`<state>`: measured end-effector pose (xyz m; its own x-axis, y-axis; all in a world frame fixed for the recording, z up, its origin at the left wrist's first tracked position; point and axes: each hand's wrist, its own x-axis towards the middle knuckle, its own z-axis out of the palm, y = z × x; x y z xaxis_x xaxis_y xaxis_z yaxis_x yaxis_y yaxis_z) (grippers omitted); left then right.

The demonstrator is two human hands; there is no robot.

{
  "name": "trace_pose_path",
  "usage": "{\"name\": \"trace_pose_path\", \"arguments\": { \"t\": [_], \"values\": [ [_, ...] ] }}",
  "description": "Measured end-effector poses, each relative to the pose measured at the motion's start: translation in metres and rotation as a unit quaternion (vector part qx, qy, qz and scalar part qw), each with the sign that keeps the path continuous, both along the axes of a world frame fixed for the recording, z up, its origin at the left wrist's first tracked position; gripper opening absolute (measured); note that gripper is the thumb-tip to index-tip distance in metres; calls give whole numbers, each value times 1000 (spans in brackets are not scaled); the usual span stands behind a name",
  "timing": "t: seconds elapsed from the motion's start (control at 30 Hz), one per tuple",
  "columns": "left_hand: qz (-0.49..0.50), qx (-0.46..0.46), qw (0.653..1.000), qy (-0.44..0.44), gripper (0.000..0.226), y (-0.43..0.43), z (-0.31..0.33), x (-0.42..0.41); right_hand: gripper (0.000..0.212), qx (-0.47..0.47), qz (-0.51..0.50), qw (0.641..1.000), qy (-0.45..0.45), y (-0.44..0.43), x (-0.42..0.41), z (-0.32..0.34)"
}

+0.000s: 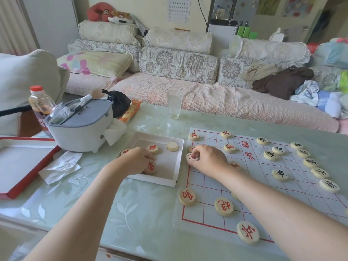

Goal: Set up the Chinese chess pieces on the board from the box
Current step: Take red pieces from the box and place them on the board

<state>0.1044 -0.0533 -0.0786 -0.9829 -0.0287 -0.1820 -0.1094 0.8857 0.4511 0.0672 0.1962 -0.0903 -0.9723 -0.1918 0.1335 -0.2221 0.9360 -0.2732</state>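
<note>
The chess board (pixel 250 187), a white sheet with red lines, lies on the right of the table. Red-lettered pieces stand along its near left side and black-lettered pieces (pixel 280 174) along its far right. The white box (pixel 178 162) sits just left of the board with a few red pieces (pixel 153 149) and one face-down piece (pixel 172 146) inside. My left hand (pixel 136 161) reaches into the box, fingers on a red piece (pixel 150 167). My right hand (pixel 209 159) pinches a red piece (pixel 191 157) at the board's left edge.
A red box lid (pixel 11 187) lies at the far left with crumpled paper (pixel 60 166) beside it. A grey lidded container (pixel 81 127), a bottle (pixel 40 102) and a drinking glass (pixel 175 104) stand behind the box. A sofa runs behind the table.
</note>
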Motion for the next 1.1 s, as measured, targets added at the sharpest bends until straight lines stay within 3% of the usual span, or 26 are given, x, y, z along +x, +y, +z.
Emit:
{"name": "trace_pose_path", "arguments": {
  "t": [0.23,0.4,0.57,0.7,0.83,0.93,1.0,1.1],
  "values": [
    [66,268,961,-12,29,6,3,3,21,34,9,999,-1,-5,-4,0],
    [71,297,952,29,16,9,6,-3,19,-53,74,995,37,-19,1,6],
    [137,405,901,78,22,7,15,-7,40,-143,175,974,-5,-53,9,16],
    [116,424,896,70,23,-2,15,-2,45,-216,185,958,34,-71,5,15],
    [109,432,893,70,22,-5,15,2,37,-224,203,953,33,-79,7,13],
    [110,392,910,72,18,-7,13,-3,33,-202,195,959,39,-80,6,9],
    [100,267,953,105,16,-12,8,-10,32,-176,170,968,48,-76,4,8],
    [75,52,987,134,40,-24,-1,-18,32,-158,135,977,48,-65,-4,8]
  ]
}}
